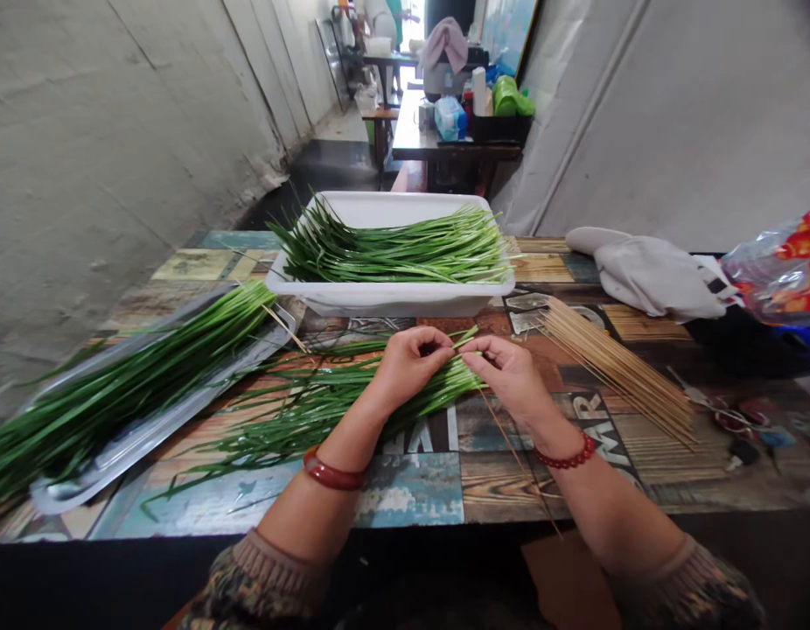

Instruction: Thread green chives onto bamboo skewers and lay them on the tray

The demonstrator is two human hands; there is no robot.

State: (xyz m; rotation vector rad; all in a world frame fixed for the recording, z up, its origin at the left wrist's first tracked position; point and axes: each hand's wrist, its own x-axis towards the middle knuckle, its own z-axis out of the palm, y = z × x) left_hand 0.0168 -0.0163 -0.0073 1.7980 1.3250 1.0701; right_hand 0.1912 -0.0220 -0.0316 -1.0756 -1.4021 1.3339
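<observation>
- Right now the left hand (408, 363) is pinched shut on the ends of a bunch of chives (326, 398), fingers curled tight, likely to keep the stalk ends lined up.
- Right hand (506, 372) meets it fingertip to fingertip, closed on a thin skewer (510, 446) that slants back toward the person's body; the tip sits at the chive ends, hidden between the fingers.
- Chive bunch lies flat on the counter (418, 490), leaves fanning out to the left, cut ends under the hands, so they are easy to reach.
- Pile of bare skewers (615, 367) lies just right of the right hand, near for grabbing, not touching it.
- White tub (392, 297) full of chives sits straight behind the hands, close but apart.
- Metal tray (149, 420) on the left holds more chives, overhanging its rim, and reaches close to the counter's left edge.
- White cloth (647, 271) and a plastic bag (782, 267) sit far right, well apart from the hands.
- Open room: bare counter strip between the hands and the near edge; forearms cross it, with a red bangle (332, 472) and a bead bracelet (566, 457) on the wrists.
- Another table with clutter stands far behind.
</observation>
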